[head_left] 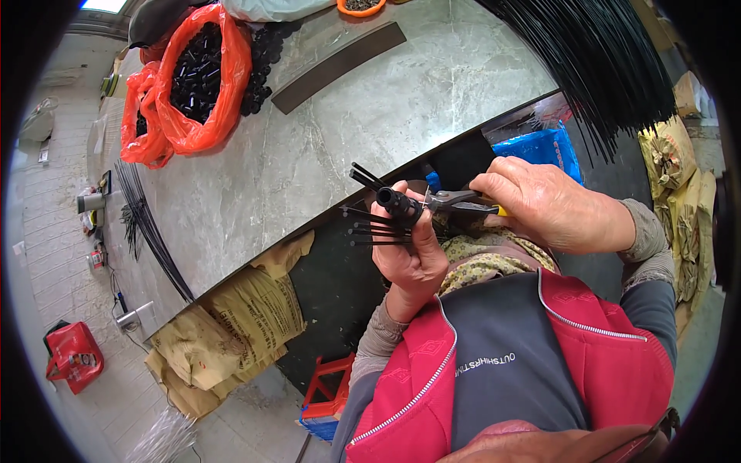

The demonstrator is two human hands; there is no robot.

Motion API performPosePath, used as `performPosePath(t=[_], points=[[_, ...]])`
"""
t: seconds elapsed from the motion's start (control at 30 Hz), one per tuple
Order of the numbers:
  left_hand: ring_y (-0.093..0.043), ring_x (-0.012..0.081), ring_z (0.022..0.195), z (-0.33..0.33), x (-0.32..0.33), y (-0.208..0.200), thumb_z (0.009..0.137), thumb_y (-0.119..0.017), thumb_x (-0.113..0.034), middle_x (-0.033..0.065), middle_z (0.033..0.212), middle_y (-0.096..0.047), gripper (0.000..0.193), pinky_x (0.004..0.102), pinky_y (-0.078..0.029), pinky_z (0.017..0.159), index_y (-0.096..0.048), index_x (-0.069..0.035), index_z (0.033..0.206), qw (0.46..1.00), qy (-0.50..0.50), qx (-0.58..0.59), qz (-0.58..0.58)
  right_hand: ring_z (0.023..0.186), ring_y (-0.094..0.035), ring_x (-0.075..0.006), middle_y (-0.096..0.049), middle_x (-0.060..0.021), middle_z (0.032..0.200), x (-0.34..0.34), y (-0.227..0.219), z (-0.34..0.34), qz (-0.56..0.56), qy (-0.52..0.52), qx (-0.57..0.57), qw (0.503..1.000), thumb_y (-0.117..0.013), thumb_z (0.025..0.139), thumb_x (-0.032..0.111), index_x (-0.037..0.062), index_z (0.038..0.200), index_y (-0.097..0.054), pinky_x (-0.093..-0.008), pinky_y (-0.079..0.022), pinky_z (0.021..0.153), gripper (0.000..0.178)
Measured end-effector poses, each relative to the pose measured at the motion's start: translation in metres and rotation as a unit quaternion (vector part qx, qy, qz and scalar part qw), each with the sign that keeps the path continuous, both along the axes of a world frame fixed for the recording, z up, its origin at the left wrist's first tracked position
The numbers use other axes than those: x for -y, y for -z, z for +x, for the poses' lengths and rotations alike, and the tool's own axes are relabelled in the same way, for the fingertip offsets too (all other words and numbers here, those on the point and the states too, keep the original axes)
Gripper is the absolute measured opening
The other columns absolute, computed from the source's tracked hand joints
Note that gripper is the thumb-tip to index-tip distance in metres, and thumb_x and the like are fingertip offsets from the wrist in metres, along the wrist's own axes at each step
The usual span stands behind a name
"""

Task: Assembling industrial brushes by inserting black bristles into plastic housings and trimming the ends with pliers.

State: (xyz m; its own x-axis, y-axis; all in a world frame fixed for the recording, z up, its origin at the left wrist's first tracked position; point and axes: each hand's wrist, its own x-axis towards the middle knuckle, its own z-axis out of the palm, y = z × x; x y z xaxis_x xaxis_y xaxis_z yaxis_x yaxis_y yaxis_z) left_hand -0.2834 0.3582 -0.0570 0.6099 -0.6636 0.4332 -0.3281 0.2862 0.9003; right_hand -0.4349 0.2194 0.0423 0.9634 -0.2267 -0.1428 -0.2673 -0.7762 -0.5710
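My left hand (pixel 413 266) is closed around a short black plastic tube (pixel 397 202), its open end facing up and to the left. Several thin black rods (pixel 377 231) stick out to the left between and beside those fingers. My right hand (pixel 540 197) grips a pair of pliers (pixel 455 202) with dark jaws and a bit of yellow on the handle. The plier jaws are right beside the tube and touch or nearly touch it; a thin pale strand shows there. Both hands are held over my lap, at the table's edge.
On the grey marbled table (pixel 340 147) are an orange-red plastic bag (pixel 241 92) of small black parts, a curved dark strip (pixel 340 68) and a bundle of long black rods (pixel 594 62). Brown paper sacks (pixel 239 324) and a red stool (pixel 328 386) stand below.
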Motion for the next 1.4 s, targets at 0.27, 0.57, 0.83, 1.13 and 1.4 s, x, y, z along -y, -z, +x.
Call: performPosePath(t=[0.27, 0.57, 0.83, 1.13, 1.4], points=[[-0.055, 0.0117, 0.079, -0.001, 0.0, -0.005, 0.1, -0.055, -0.014, 0.0108, 0.099, -0.058, 0.038, 0.0226, -0.046, 0.071, -0.047, 0.009, 0.128, 1.0, -0.014, -0.023, 0.015, 0.094, -0.058, -0.0337, -0.055, -0.0162, 0.1, 0.004, -0.006, 0.001, -0.041, -0.027, -0.01, 0.999, -0.073, 0.073, 0.006, -0.0023, 0.118, -0.051, -0.0396, -0.05, 0.077, 0.051], [-0.056, 0.0132, 0.08, 0.001, -0.001, -0.006, 0.099, -0.056, -0.016, 0.0113, 0.098, -0.058, 0.038, 0.0247, -0.049, 0.073, -0.047, 0.008, 0.127, 0.997, 0.006, -0.075, 0.012, 0.089, -0.059, -0.034, -0.055, -0.0146, 0.095, 0.019, 0.0, 0.004, -0.021, -0.047, -0.003, 0.999, -0.074, 0.074, 0.01, -0.0003, 0.115, -0.053, -0.0402, -0.049, 0.072, 0.047], [-0.056, 0.013, 0.08, 0.004, -0.002, -0.006, 0.099, -0.057, -0.015, 0.0112, 0.099, -0.057, 0.038, 0.0252, -0.049, 0.074, -0.047, 0.008, 0.127, 0.997, 0.018, -0.068, 0.013, 0.087, -0.059, -0.0356, -0.055, -0.0152, 0.095, 0.03, -0.002, 0.01, 0.02, -0.083, -0.006, 0.996, -0.068, 0.085, 0.015, -0.0001, 0.116, -0.053, -0.042, -0.048, 0.071, 0.038], [-0.056, 0.0136, 0.081, 0.005, -0.002, -0.006, 0.099, -0.057, -0.014, 0.011, 0.099, -0.057, 0.037, 0.0255, -0.049, 0.075, -0.047, 0.008, 0.127, 0.998, 0.02, -0.065, 0.017, 0.096, -0.059, -0.0349, -0.056, -0.0181, 0.104, 0.036, 0.002, 0.013, 0.057, -0.111, -0.021, 0.992, -0.064, 0.09, 0.017, -0.0034, 0.125, -0.05, -0.0402, -0.049, 0.079, 0.044], [-0.056, 0.0142, 0.081, 0.005, -0.002, -0.006, 0.098, -0.058, -0.014, 0.0114, 0.099, -0.057, 0.037, 0.0264, -0.049, 0.074, -0.048, 0.008, 0.127, 0.997, 0.032, -0.073, 0.008, 0.095, -0.06, -0.0376, -0.055, -0.0177, 0.106, 0.046, 0.011, 0.015, 0.129, -0.129, 0.023, 0.983, -0.064, 0.091, 0.021, -0.0004, 0.123, -0.05, -0.0428, -0.05, 0.078, 0.041]])
